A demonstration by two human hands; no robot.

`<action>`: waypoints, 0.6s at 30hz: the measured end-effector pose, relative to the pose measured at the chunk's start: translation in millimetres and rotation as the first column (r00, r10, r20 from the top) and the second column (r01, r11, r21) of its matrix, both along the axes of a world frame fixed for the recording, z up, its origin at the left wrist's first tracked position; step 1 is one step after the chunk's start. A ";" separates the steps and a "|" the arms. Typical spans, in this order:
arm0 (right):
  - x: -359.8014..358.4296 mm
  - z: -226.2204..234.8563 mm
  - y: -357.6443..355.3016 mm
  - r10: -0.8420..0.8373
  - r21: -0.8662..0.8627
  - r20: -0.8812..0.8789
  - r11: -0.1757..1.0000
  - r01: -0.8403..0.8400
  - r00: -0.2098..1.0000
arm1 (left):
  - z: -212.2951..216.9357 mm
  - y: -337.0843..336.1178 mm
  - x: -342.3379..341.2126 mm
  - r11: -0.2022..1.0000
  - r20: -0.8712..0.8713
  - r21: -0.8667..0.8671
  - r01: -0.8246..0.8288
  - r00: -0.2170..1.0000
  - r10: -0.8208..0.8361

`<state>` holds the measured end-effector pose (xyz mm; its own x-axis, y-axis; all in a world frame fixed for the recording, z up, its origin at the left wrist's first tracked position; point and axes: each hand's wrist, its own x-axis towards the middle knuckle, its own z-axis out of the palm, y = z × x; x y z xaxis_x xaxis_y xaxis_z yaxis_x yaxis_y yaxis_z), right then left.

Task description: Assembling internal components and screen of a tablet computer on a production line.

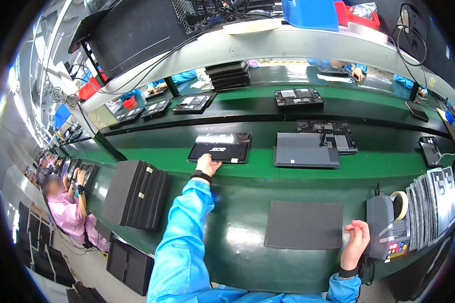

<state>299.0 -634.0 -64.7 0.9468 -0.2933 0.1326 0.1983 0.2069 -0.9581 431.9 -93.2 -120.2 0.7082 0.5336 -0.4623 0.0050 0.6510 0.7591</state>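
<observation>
My left hand [207, 165] reaches forward and grips the near edge of a glossy black tablet [225, 144]. The tablet lies back side up on the green bench strip, with a small white sticker near its front edge. My right hand [356, 242] is raised at the right of a dark grey mat [303, 225], its fingers loosely bent with nothing visible in them. Close beside it stands a grey tape dispenser [384, 227] with colored buttons and a roll of tape [399, 205]. Both wrists wear black bands.
A grey back cover [307, 150] overlaps an opened tablet [344, 137]. Black foam slabs [131, 194] stand at left, wrapped flat pieces [432, 209] at right. More opened tablets [298, 97] line the raised shelf. A co-worker in pink [68, 207] sits far left.
</observation>
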 end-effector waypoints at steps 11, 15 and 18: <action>41.9 55.9 17.0 0.189 -0.094 0.035 0.978 -0.185 0.981 | 82.3 -124.3 -32.8 0.648 -0.301 0.504 0.571 0.819 -0.488; 53.0 23.7 26.6 0.158 -0.092 0.033 0.984 -0.155 0.987 | 61.6 -146.6 27.1 0.297 -0.510 0.728 0.619 0.777 -0.370; 58.4 -3.4 25.2 0.147 -0.088 0.009 0.985 -0.145 0.989 | 60.8 -152.1 73.7 0.358 -0.520 0.670 0.650 0.755 -0.399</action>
